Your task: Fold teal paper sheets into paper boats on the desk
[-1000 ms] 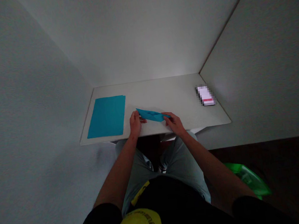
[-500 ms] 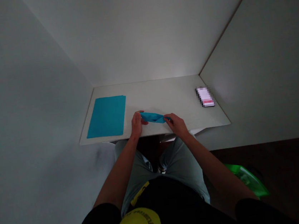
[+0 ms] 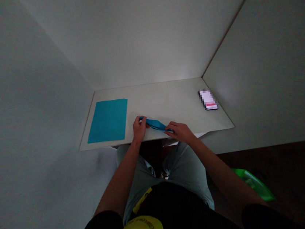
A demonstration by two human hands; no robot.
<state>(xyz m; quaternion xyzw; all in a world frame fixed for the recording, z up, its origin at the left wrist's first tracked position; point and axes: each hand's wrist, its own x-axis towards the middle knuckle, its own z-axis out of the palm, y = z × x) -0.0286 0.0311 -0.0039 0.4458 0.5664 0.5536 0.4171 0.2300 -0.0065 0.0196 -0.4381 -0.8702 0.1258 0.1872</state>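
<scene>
A narrow folded piece of blue paper (image 3: 155, 124) lies slanted between my two hands near the front edge of the white table (image 3: 167, 98). My left hand (image 3: 139, 128) pinches its left end with closed fingers. At the right end, my right hand (image 3: 180, 131) grips the paper, fingers closed around it. A flat stack of blue paper sheets (image 3: 108, 120) rests on the table's left part, just left of my left hand.
A phone (image 3: 208, 99) with a lit, blurred screen lies at the table's right side near the wall. White walls enclose the table on three sides. A green object (image 3: 252, 184) sits on the dark floor at the right. My knees are under the table's front edge.
The folded blue paper has become narrower and has come closer to the front edge. Both hands have drawn back slightly toward me, still holding its ends.
</scene>
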